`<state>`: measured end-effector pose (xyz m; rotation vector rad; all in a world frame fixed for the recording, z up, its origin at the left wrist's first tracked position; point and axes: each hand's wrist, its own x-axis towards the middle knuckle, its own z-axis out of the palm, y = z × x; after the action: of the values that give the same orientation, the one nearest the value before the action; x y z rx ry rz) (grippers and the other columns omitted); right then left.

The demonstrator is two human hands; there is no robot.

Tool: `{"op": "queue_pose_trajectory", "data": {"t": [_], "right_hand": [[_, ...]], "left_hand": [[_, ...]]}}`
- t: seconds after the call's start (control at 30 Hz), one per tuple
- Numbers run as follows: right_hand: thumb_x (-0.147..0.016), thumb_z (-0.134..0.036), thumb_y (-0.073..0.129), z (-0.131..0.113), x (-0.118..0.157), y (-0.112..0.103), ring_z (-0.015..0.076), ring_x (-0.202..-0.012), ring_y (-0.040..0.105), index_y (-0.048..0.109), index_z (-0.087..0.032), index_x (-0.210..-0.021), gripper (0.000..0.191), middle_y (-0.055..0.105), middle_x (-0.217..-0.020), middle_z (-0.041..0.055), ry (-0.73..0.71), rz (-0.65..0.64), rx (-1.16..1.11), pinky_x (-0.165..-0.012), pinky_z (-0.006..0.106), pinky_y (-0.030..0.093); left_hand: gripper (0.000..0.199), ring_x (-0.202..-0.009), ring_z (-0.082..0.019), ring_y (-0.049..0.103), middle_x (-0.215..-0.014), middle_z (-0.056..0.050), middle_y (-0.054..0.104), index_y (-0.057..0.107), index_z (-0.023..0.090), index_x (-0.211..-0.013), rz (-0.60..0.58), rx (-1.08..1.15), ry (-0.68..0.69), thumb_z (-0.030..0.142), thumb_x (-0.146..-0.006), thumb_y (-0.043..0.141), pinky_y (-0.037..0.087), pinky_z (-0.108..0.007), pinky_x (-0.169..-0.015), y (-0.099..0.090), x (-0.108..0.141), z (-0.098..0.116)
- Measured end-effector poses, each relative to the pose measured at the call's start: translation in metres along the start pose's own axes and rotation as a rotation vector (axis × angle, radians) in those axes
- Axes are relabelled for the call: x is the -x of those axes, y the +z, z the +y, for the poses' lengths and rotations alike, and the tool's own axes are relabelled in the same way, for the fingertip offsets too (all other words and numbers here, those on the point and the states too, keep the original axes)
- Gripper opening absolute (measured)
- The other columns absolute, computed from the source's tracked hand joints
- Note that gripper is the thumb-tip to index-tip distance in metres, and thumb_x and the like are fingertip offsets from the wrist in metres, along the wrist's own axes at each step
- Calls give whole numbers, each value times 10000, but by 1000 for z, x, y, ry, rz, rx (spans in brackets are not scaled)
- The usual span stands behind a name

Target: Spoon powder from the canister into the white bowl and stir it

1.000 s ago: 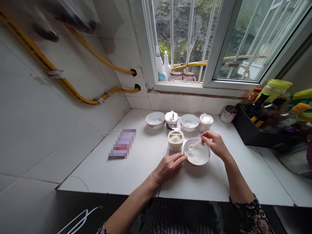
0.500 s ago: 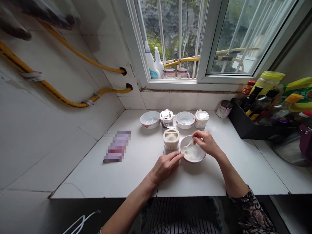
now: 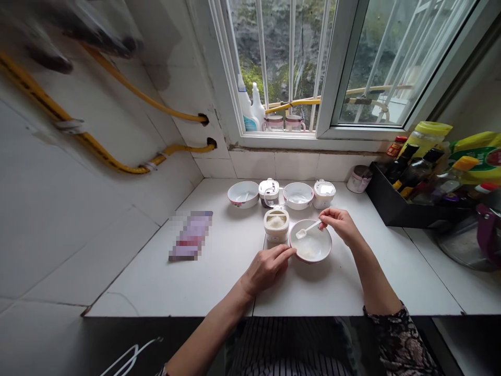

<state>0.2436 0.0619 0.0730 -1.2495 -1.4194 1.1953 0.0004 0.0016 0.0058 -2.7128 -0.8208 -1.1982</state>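
Holding spoon point(image 3: 307, 229) over bowl point(image 3: 310, 246)

Glossy ceramic-looking bowl point(image 3: 310, 246) gleaming at frame centre; white plastic spoon point(image 3: 307, 230) looking smooth; tiled surface point(image 3: 188, 282) showing matt white.

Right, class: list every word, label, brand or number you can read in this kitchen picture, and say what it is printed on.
None can be read.
Green label on the yellow bag: blurred.
Labels on the sauce bottles: too small.
Blue label on the windowsill bottle: too small.
Purple packet: pixelated.
Bowl and spoon: unmarked.
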Motion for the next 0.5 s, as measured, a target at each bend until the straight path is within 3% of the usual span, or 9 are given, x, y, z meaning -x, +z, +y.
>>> {"op": "queue_pose_trajectory", "data": {"t": [0.5], "right_hand": [[-586,-382,757,2,-4,-6,153,-565,553,653,-178,-665,242,637,-534,6,50,56,-119,-692,325,442]], "left_hand": [[321,-816,-158,685,-987,-93,689,567,136,-1152,26,-10,0,45,-897,394,571,-229,-623,4,0,-1]]}}
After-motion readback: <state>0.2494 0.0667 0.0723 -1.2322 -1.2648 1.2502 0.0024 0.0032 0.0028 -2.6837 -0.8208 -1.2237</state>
